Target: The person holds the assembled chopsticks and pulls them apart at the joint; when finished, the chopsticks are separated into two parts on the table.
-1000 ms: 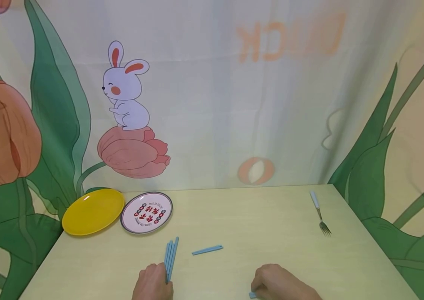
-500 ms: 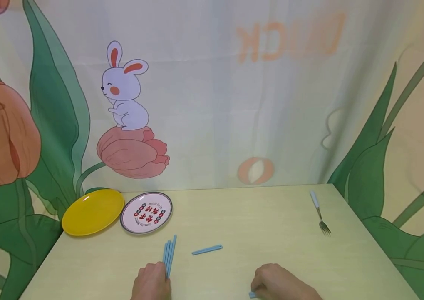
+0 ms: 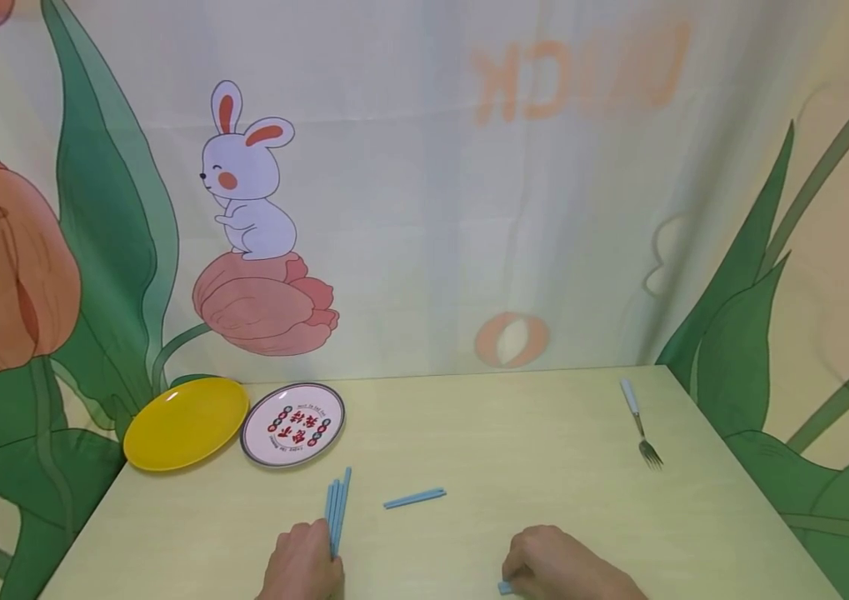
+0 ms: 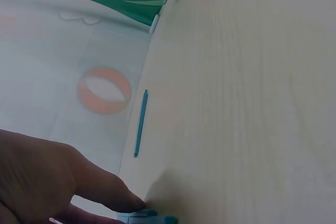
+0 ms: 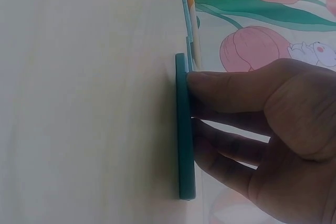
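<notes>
My left hand (image 3: 302, 560) grips several slim blue sticks (image 3: 337, 508), lined up side by side and pointing away from me. In the left wrist view, thumb and fingers close on these sticks (image 4: 152, 219) low over the table. At the right, my right hand (image 3: 555, 560) pinches a short blue stick (image 5: 185, 135) between thumb and fingers, close against the tabletop; in the head view only its end shows past the fingers. Between the hands, farther from me, a loose blue piece (image 3: 414, 498) lies at a slant, seemingly two sticks side by side.
A yellow plate (image 3: 186, 425) sits at the table's back left corner, with a white printed plate (image 3: 293, 425) beside it. Toward the back right lies a fork (image 3: 641, 425) with a pale handle. A printed curtain (image 3: 424, 208) hangs along the table's back edge.
My left hand has shifted slightly left and away from me with its sticks. The right hand keeps its place and its stick; the loose piece, plates and fork stay put.
</notes>
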### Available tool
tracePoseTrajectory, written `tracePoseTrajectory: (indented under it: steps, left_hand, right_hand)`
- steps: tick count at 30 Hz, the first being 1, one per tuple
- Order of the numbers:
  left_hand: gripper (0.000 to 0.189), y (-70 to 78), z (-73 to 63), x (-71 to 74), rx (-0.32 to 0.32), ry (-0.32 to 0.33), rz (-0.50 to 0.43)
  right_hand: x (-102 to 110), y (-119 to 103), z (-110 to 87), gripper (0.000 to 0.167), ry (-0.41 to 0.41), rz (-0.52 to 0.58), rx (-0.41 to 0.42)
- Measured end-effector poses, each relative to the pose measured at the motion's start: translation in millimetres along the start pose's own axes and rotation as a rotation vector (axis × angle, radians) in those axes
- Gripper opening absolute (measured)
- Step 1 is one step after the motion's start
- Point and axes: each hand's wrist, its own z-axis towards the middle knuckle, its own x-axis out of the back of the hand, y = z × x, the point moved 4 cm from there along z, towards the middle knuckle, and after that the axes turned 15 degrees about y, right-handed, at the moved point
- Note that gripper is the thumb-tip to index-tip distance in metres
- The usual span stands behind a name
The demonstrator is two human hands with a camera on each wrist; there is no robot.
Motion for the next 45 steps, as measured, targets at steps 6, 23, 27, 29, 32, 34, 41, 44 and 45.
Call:
tracePoseTrajectory:
  steps: [6, 23, 27, 29, 32, 34, 41, 44, 45]
  left_hand:
    - [0.01, 3.2, -3.5, 4.6, -0.059, 0.053, 0.034]
    - [0.013, 0.6, -3.9, 8.6, -0.067, 0.083, 0.063]
    - [0.012, -0.5, -4.4, 9.3, -0.081, 0.117, 0.058]
    - [0.012, -1.0, -4.4, 10.2, -0.098, 0.144, 0.055]
    - [0.012, -0.9, -3.1, 12.2, -0.123, 0.168, 0.05]
    - [0.013, -0.2, -1.9, 13.9, -0.137, 0.176, 0.045]
    - [0.015, 5.1, -0.2, 22.1, -0.206, 0.244, 0.029]
    - [0.015, 8.3, 1.0, 24.4, -0.221, 0.257, 0.04]
    - [0.015, 9.5, 1.5, 25.0, -0.223, 0.259, 0.043]
  right_hand:
    - [0.3, 1.2, -0.3, 0.015, -0.011, 0.007, -0.022]
    - [-0.9, 2.5, 0.0, 0.015, -0.044, 0.0, -0.04]
    - [-1.1, 2.3, 0.2, 0.013, -0.054, 0.011, -0.064]
    - [-0.9, 1.8, 0.3, 0.013, -0.059, 0.018, -0.071]
    - [-0.3, 1.7, 0.8, 0.012, -0.066, 0.024, -0.081]
    - [0.6, 1.7, 1.2, 0.013, -0.061, 0.021, -0.07]
    - [8.0, 2.0, 4.8, 0.017, 0.036, -0.017, 0.048]
    - [12.8, 2.1, 6.5, 0.014, 0.072, -0.025, 0.051]
    - [14.6, 2.1, 6.9, 0.014, 0.085, -0.025, 0.049]
